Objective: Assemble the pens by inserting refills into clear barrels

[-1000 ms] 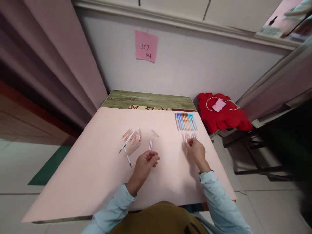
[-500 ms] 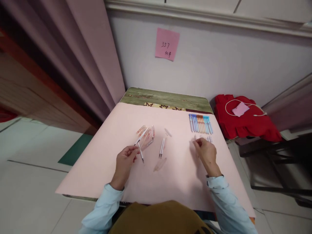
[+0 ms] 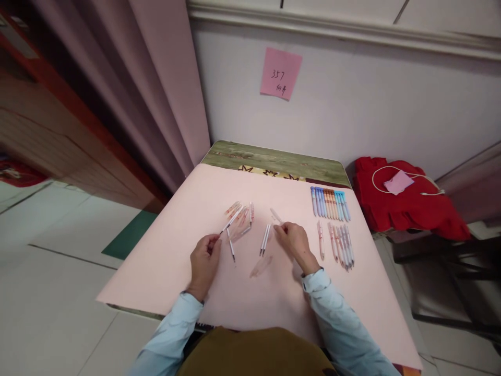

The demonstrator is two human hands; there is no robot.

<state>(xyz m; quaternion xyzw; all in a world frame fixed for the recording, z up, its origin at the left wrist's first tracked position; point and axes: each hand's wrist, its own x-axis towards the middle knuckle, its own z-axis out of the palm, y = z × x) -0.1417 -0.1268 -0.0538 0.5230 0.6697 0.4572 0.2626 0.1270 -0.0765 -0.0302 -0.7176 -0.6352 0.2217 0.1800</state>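
A thin refill (image 3: 231,222) is being pinched at its lower end betw. thumb & forefinger of the left hand (image 3: 203,262), left of centre frame, w/ its far end over a loose heap of pen parts (image 3: 240,218) on the pink sheet (image 3: 168,261) by which the tabletop is being covered. The right hand (image 3: 296,243) is being held at centre frame, fingers curled, tips just beside a small clear tube (image 3: 275,214); whether anything is being gripped there cannot be told. Betw. the two hands, a pair of refills (image 3: 265,239) is being left side by side, w/ a clear barrel (image 3: 260,266) just below & a single refill (image 3: 231,251) near the left thumb. Right of the right hand, pale pens (image 3: 340,241) are being kept in a row; above them, blue & orange pens (image 3: 330,203) are being kept in a tighter row. A pink note (image 3: 281,73) is being displayed on the wall, top centre; a red cloth (image 3: 410,211) is being kept at the right edge.
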